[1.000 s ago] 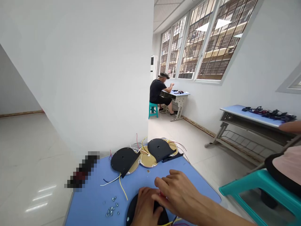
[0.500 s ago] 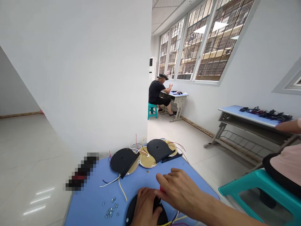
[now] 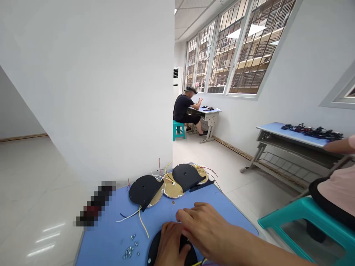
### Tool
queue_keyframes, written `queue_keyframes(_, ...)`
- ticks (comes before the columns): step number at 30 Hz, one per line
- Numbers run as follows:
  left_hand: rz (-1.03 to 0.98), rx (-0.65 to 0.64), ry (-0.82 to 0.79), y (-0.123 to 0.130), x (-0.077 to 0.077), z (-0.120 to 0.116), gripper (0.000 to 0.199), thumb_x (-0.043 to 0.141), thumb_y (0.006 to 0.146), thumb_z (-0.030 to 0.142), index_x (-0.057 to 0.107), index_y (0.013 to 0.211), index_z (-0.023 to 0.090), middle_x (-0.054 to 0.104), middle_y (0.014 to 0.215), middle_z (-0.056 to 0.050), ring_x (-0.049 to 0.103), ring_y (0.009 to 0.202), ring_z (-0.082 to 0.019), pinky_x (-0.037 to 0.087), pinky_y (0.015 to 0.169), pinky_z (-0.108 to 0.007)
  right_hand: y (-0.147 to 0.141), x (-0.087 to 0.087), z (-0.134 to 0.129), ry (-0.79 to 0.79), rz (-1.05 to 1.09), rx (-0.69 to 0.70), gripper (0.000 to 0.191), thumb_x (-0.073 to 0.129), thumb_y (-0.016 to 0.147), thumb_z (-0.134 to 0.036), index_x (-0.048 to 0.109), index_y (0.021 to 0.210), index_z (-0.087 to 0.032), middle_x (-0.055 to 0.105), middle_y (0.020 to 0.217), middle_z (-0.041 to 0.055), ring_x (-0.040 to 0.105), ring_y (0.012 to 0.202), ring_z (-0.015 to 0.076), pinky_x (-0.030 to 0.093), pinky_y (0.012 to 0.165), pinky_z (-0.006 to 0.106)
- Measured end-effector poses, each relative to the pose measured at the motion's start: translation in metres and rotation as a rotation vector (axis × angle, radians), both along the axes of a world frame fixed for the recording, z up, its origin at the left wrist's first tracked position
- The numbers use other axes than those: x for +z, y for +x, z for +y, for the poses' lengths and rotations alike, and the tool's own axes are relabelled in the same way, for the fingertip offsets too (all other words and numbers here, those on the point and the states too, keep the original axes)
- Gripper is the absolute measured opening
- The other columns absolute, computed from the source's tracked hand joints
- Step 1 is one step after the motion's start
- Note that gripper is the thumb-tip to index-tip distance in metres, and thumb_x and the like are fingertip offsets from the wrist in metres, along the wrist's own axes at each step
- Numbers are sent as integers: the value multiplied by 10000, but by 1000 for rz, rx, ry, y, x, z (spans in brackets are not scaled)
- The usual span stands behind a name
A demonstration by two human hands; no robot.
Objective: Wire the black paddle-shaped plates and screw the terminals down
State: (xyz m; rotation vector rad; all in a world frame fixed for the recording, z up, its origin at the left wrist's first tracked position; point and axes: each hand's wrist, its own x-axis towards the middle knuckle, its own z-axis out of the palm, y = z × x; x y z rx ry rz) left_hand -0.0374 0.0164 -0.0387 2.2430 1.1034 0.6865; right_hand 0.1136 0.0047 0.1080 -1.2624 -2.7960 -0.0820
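A round black plate (image 3: 153, 246) lies on the blue table (image 3: 111, 236) at the bottom of the view. My left hand (image 3: 172, 244) rests on it with bent fingers, pressing on its surface. My right hand (image 3: 203, 229) is curled just above and to the right, closed round a small red thing, mostly hidden by the fingers. The tips of both hands nearly meet over the plate. Yellow and dark wires come out at the plate's lower right. Several small silver screws or nuts (image 3: 128, 252) lie left of the plate.
Behind my hands are black plates (image 3: 145, 190) on gold discs (image 3: 172, 189) with loose wires. A pixelated dark object (image 3: 94, 207) is at the left edge. A teal stool (image 3: 299, 212) and a seated person are at right; another person sits farther back.
My right hand has shifted slightly left, toward my left hand, and turned, so the red thing shows less. My left hand stays on the black plate.
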Motion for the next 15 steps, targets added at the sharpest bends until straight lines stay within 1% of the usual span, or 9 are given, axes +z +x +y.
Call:
queue_keyframes(1, 1, 2, -3, -1, -1, 0, 290, 558, 804, 132, 608, 1084, 189, 685, 1125, -89, 588, 1081, -273, 430, 960, -462, 0, 1, 0, 0, -46, -37, 65, 474, 905, -147, 526, 888, -183, 677, 727, 24, 570, 552, 179, 345, 595, 316)
queue_keyframes(2, 1, -3, 0, -1, -1, 1, 285, 553, 806, 128, 610, 1080, 187, 683, 1129, -90, 588, 1083, -271, 427, 963, -461, 0, 2, 0, 3, -61, -72, 73, 480, 920, -190, 525, 863, -183, 668, 687, 22, 561, 532, 183, 340, 592, 324)
queue_keyframes(4, -7, -12, 12, -2, -1, 2, 250, 524, 846, 159, 612, 1078, 185, 679, 1137, -97, 594, 1071, -268, 427, 963, -467, 2, 5, -2, -15, -4, -58, 98, 532, 915, -280, 525, 893, -185, 684, 749, 34, 596, 617, 201, 355, 619, 321)
queue_keyframes(6, -12, -17, 14, -2, 1, 2, 246, 494, 887, 210, 607, 1105, 186, 678, 1146, -102, 599, 1067, -268, 428, 962, -478, 3, 6, -3, -46, 61, 28, 65, 545, 898, -246, 514, 911, -191, 686, 816, 27, 603, 676, 192, 367, 636, 302)
queue_keyframes(7, -9, -19, 6, -2, 1, 1, 255, 493, 892, 222, 607, 1118, 185, 678, 1150, -104, 599, 1072, -271, 427, 966, -483, 3, 6, -4, -46, 57, 51, 23, 527, 897, -202, 512, 908, -190, 684, 816, 23, 596, 655, 181, 367, 634, 300)
queue_keyframes(9, 5, -11, -17, 0, 0, 0, 269, 520, 869, 210, 618, 1117, 169, 680, 1149, -117, 592, 1087, -283, 428, 970, -490, 0, 0, -3, -24, -11, 23, 62, 480, 903, -137, 516, 879, -181, 678, 740, 14, 563, 548, 167, 359, 608, 313)
queue_keyframes(11, 18, 10, -29, 1, -4, -2, 258, 541, 843, 188, 641, 1076, 143, 683, 1131, -140, 590, 1079, -300, 432, 965, -503, -6, -8, 0, -2, -32, -48, 62, 479, 923, -161, 531, 889, -169, 683, 707, 20, 557, 503, 171, 359, 593, 329)
queue_keyframes(13, 13, 46, -24, 3, -9, -4, 249, 558, 814, 166, 657, 1040, 134, 681, 1122, -152, 586, 1073, -310, 439, 958, -512, -10, -16, 3, -7, 51, -95, 53, 507, 925, -189, 533, 964, -163, 693, 709, 18, 579, 518, 179, 376, 591, 326)
queue_keyframes(15, -11, 68, -8, 2, -10, -5, 278, 562, 796, 145, 654, 1058, 149, 680, 1114, -136, 587, 1063, -302, 453, 947, -504, -6, -18, 1, -14, 226, -100, 152, 528, 920, -201, 504, 1068, -175, 698, 738, 9, 609, 589, 187, 417, 641, 324)
